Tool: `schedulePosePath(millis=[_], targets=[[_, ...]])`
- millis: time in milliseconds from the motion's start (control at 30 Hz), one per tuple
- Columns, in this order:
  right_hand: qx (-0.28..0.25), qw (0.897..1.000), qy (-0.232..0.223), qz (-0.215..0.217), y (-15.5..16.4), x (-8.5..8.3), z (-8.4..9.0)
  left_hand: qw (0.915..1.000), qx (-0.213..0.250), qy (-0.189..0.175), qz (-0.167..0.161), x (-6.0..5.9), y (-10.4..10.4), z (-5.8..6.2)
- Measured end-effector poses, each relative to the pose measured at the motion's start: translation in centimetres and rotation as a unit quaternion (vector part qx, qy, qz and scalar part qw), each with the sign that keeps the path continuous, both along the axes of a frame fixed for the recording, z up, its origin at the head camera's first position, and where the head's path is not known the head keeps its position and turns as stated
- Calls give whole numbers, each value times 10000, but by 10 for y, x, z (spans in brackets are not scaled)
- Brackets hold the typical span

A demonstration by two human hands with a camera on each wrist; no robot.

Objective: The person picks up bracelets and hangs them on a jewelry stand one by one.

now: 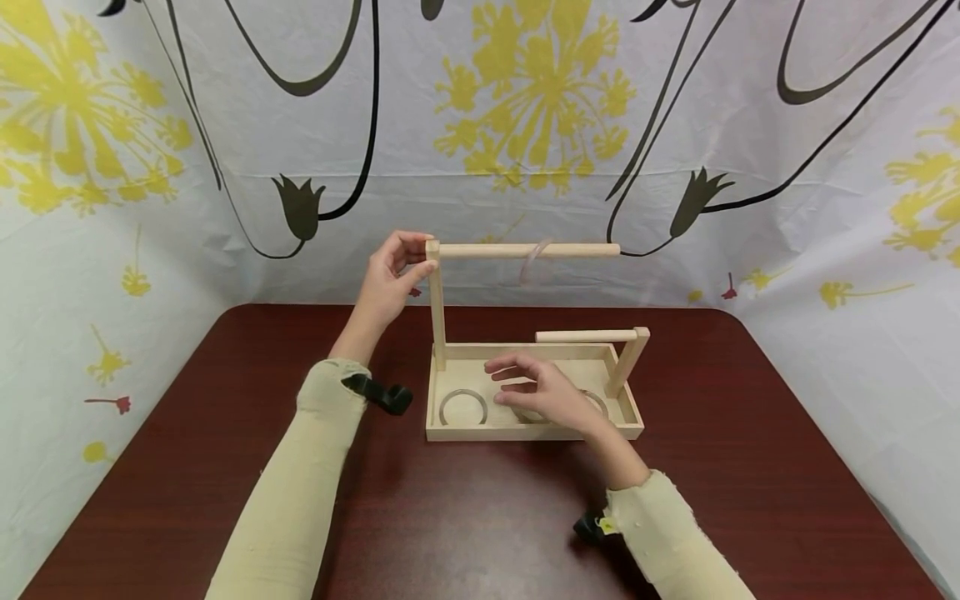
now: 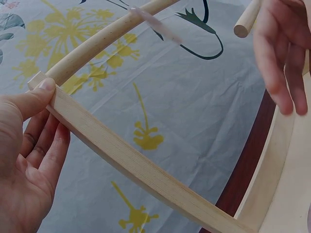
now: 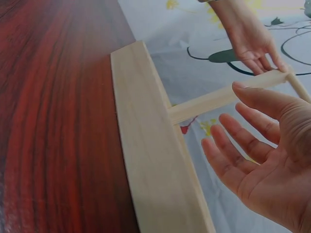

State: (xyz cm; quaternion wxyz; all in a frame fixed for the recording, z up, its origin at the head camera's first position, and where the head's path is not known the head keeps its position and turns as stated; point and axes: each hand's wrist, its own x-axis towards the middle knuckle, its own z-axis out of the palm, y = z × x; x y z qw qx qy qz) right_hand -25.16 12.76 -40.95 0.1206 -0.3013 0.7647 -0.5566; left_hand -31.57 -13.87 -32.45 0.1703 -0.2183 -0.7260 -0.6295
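My left hand [image 1: 386, 283] pinches the top of a tall wooden post [image 1: 438, 312], its thumb on the post's face in the left wrist view [image 2: 112, 138]. From that post top a wooden rod [image 1: 480, 250] runs to the right. A translucent ring [image 1: 531, 263] hangs around the rod near its middle. Over the wooden tray [image 1: 480, 433], my right hand [image 1: 551, 398] is held with fingers spread and slightly bent, nothing between them. One clear ring [image 1: 442, 408] lies at the tray's left; another ring [image 1: 600, 401] is partly hidden behind the right hand.
A shorter post [image 1: 628, 360] at the tray's right end carries a lower rod [image 1: 585, 337] pointing left. The tray stands on a dark red-brown table [image 1: 480, 517]. Behind it hangs a white flower-patterned sheet [image 1: 420, 150]. A black wrist camera [image 1: 382, 394] sits on the left sleeve.
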Motion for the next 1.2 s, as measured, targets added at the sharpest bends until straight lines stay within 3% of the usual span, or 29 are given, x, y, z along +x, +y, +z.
schedulePosePath(millis=[367,633,767,900,1200], targets=[[443,9989,-10,172,-10,-5,-15,10000,87,-41,6,1,1,1],[1012,9938,247,396,-16,-12,-24,10000,20,-32,8,1,1,1],[1631,9839,645,354,-20,-13,-23,10000,16,-40,19,0,0,1],[2277,9653,1210,413,-25,-14,-24,10000,32,-23,21,0,1,1],[2732,9468,1512,784,-35,-22,-27,10000,-12,-17,8,0,0,0]])
